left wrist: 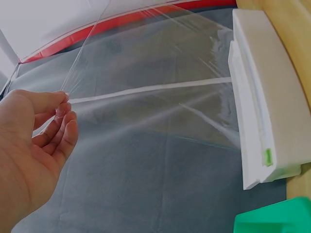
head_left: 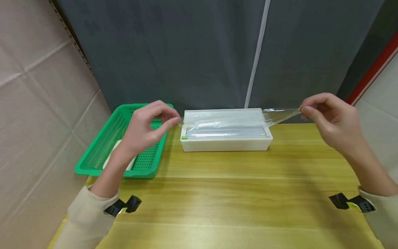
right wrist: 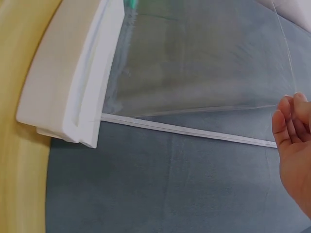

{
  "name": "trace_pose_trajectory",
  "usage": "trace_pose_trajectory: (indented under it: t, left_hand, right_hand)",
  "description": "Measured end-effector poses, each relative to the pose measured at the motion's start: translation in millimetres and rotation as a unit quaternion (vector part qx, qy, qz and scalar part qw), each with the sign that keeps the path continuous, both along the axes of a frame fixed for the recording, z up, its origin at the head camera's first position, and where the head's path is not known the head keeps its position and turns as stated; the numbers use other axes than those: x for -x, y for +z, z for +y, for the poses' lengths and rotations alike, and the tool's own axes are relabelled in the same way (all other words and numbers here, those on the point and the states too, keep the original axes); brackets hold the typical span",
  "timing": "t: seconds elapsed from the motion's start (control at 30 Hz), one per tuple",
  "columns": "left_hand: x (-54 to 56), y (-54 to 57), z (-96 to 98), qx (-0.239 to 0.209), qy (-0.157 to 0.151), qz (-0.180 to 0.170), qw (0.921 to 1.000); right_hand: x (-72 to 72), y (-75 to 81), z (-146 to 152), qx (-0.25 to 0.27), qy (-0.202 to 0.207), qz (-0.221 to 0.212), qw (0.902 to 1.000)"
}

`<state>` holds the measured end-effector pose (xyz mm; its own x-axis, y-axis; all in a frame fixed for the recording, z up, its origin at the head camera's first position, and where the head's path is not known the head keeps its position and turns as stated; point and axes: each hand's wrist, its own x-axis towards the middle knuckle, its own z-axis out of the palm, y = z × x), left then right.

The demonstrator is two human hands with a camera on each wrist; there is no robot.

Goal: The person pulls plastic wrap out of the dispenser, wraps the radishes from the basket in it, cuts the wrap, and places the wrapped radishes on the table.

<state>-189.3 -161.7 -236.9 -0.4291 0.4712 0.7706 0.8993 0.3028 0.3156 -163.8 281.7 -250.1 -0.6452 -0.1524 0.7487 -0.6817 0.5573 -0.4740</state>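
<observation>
A clear sheet of plastic wrap (head_left: 214, 125) stretches up out of a white wrap dispenser box (head_left: 227, 145) with a green slider (head_left: 185, 137) at its left end. My left hand (head_left: 149, 126) pinches one corner of the sheet between thumb and forefinger, left of the box. On the other side my right hand (head_left: 332, 121) pinches the opposite corner, with the film drawn taut in a point toward it. In the left wrist view the wrap spreads from the left hand (left wrist: 39, 141) to the box (left wrist: 282, 87). The right wrist view shows the right hand (right wrist: 294, 136) gripping its edge.
A green perforated basket (head_left: 146, 166) stands left of the box, partly behind the left arm, with a pale item (head_left: 112, 154) inside. The wooden table (head_left: 217, 204) meets a dark grey curtain (head_left: 186, 52) at the back and a pale wall covering (head_left: 40, 121) at left.
</observation>
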Motion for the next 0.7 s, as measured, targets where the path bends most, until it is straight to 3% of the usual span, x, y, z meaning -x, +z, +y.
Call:
trace_pose_trajectory:
  t: [0.2, 0.43, 0.53, 0.67, 0.7]
  left_hand:
    - [-19.9, -13.4, -0.8, 0.0, -0.019, -0.02, 0.9996]
    - [-33.1, -30.6, -3.3, 0.005, -0.053, -0.058, 0.9969]
    - [-38.6, -38.1, -4.4, 0.015, -0.063, -0.086, 0.9942]
    - [-44.8, -50.6, -4.2, 0.024, -0.078, -0.117, 0.9897]
    - [-46.0, -54.0, -3.9, 0.025, -0.083, -0.122, 0.9888]
  right_hand:
    - [-18.3, -13.2, 3.2, -0.015, 0.014, -0.015, 0.9997]
    - [-31.4, -29.5, 6.8, 0.01, 0.063, -0.033, 0.9974]
    - [-34.4, -36.0, 8.8, 0.06, 0.131, -0.048, 0.9884]
    - [-37.5, -44.0, 11.2, 0.126, 0.227, -0.071, 0.963]
    - [-38.5, -45.4, 11.7, 0.13, 0.235, -0.076, 0.9603]
